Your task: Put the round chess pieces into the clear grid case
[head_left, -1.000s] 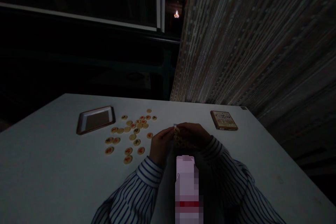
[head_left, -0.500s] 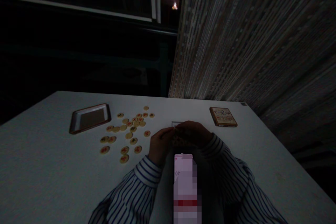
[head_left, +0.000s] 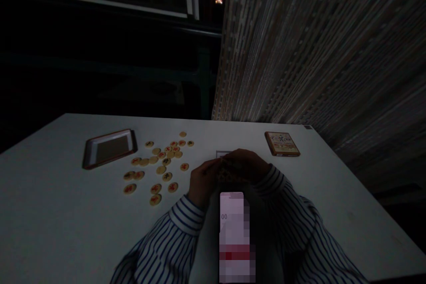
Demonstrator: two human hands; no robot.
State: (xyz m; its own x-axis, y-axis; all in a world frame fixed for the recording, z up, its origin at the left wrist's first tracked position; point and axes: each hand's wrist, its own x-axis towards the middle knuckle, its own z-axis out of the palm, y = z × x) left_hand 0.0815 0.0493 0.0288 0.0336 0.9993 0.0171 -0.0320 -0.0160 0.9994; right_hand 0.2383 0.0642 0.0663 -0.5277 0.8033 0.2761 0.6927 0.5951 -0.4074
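Observation:
Both of my hands meet above the middle of the table, in dim light. My left hand has its fingers closed and reaches in from the left, its fingertips beside those of the other hand. My right hand curls over from the right with its fingers bent together. What they hold is too dark to make out. Under them, a dark patterned patch like rows of round pieces shows, with a pale frame edge behind it. Just in front lies a lit phone.
Several round Chinese chess pieces lie scattered to the left on the white table. An open box lid or tray stands at the far left. A flat printed box lies at the back right. A string curtain hangs behind.
The view has shifted slightly, so table items appear a little higher and further left. My hands stay together in nearly the same place.

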